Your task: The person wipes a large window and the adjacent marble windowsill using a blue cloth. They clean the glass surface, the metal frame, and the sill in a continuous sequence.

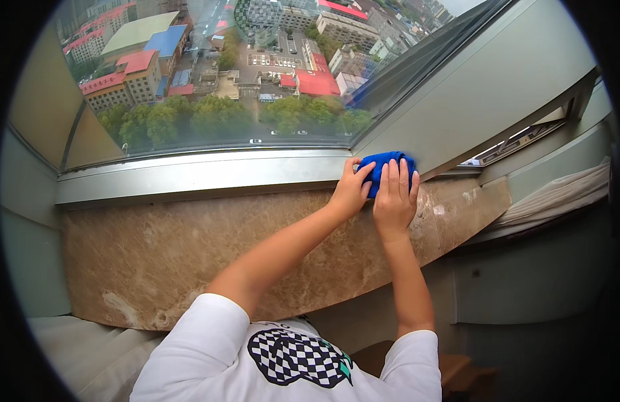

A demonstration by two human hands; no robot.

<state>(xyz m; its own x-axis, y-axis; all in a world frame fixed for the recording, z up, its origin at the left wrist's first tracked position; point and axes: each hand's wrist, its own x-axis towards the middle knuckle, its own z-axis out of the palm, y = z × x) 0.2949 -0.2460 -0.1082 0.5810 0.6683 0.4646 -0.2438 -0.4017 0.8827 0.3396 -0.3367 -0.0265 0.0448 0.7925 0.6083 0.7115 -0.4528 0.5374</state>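
Note:
Both my hands are on a folded blue cloth (374, 173) at the corner where the metal window frame (214, 173) meets a wide grey upright panel (470, 100). My left hand (351, 190) grips the cloth's left side, thumb and fingers on its edge. Flat on the right part of the cloth lies my right hand (396, 201), its fingers together and pointing at the window. The cloth is bunched against the frame and panel; its underside is hidden. Beneath my forearms runs a brown marble windowsill (189, 251).
The large window pane (229, 110) looks down on buildings, trees and a street. At the right, a narrow window opening (521, 143) and a gathered pale curtain (556, 196) adjoin the sill. Another pale curtain (89, 352) hangs at the lower left.

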